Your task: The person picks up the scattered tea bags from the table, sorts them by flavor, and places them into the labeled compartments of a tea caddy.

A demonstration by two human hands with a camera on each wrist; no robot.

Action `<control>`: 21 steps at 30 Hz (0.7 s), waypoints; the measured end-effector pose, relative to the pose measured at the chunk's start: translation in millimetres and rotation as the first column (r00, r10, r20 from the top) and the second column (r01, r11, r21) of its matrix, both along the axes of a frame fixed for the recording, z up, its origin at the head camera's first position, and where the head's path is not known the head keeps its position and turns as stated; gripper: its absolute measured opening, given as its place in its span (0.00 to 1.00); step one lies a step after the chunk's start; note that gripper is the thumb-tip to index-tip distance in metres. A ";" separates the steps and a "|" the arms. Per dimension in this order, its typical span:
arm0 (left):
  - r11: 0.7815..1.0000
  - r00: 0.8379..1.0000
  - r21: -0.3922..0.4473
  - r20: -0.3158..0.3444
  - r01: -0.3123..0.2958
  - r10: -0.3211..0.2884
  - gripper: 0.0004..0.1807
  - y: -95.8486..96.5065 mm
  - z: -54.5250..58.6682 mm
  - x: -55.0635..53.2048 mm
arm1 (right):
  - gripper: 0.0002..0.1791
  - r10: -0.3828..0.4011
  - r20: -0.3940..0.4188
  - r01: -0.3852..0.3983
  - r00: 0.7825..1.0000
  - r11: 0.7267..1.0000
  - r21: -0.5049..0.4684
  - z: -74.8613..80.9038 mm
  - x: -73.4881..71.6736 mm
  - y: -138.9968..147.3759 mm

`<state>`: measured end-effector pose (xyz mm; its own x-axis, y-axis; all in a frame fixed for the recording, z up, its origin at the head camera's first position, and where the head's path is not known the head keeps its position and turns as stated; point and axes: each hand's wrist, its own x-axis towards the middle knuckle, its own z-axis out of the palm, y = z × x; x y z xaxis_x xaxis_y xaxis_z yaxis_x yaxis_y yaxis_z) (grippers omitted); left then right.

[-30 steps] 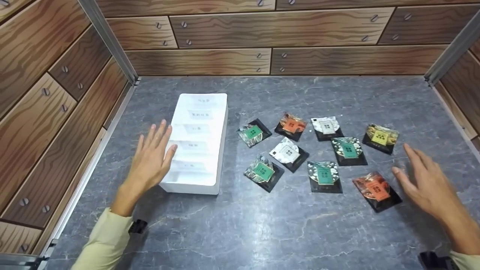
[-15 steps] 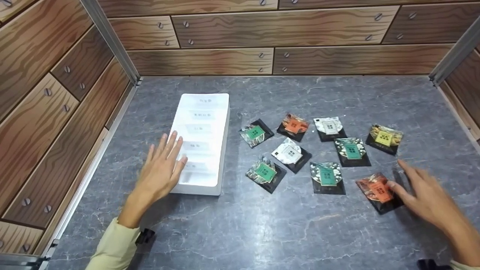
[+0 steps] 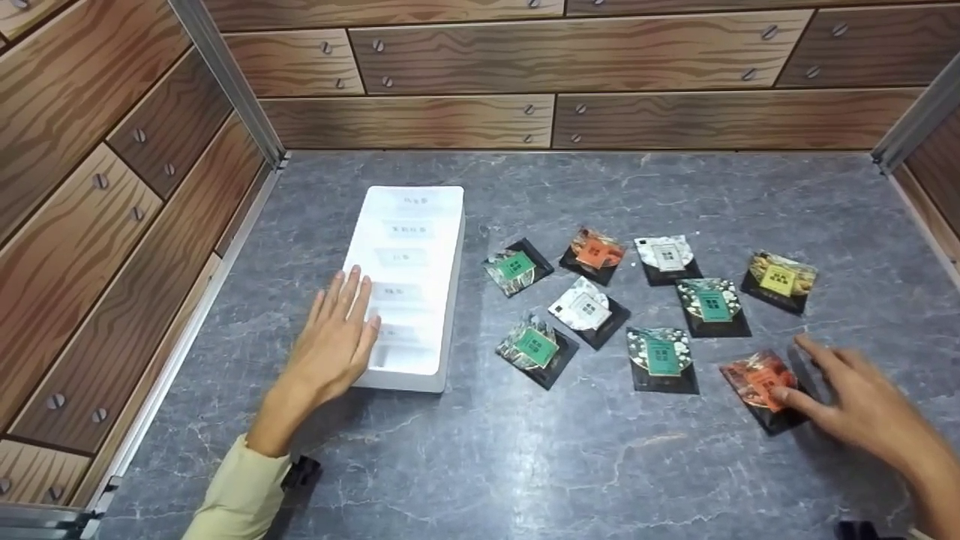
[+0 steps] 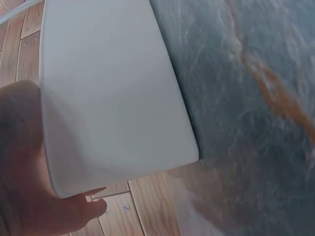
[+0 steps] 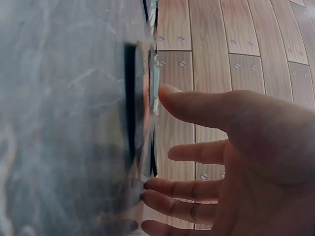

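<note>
A white divided tray point(image 3: 412, 352) with labelled compartments stands on the left of the table. My left hand point(image 3: 330, 345) lies along the tray's near left edge, fingers fairly straight; in the left wrist view it is beside the tray's white wall point(image 4: 113, 98). On the right, my right hand point(image 3: 862, 397) is over the right side of an orange-labelled sachet point(image 3: 750, 375). Its thumb covers part of that sachet in the head view. In the right wrist view the thumb and fingers of the right hand point(image 5: 256, 157) are spread apart beside the sachet's edge point(image 5: 146, 98). Contact is unclear.
Several other flat sachets lie spread out: green-labelled point(image 3: 537, 349), white-labelled point(image 3: 589, 311), orange-labelled point(image 3: 592, 255) and yellow-labelled point(image 3: 780, 281). Wood-patterned panels point(image 3: 450, 120) wall in the grey marbled table point(image 3: 570, 465) at the back and sides.
My left hand has moved right and slightly nearer, onto the tray's edge. The right hand has come down and left, bringing its thumb over the orange-labelled sachet. The head view has shifted slightly.
</note>
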<state>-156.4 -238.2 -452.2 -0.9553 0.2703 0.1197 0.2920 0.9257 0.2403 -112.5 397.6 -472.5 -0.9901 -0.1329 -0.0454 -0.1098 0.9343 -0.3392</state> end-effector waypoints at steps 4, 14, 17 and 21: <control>1.000 1.000 -0.014 -0.015 0.009 -0.009 0.35 2.1 -5.0 0.2 | 0.48 0.035 -0.028 -0.036 0.999 0.999 -0.032 0.2 -1.9 0.7; 0.999 0.999 -0.031 -0.042 0.014 -0.015 0.33 0.3 -5.4 1.0 | 0.46 0.038 -0.021 -0.039 0.999 0.998 -0.050 -0.2 -7.1 -8.1; 0.999 0.999 -0.034 -0.045 0.014 -0.016 0.33 -0.2 -4.5 1.2 | 0.48 0.054 -0.015 -0.054 0.998 0.996 -0.065 -0.5 -8.3 -12.2; 0.999 0.999 -0.036 -0.037 0.018 -0.020 0.33 -0.2 -3.8 1.3 | 0.49 0.067 -0.011 -0.067 0.998 0.994 -0.087 -1.7 -8.3 -14.1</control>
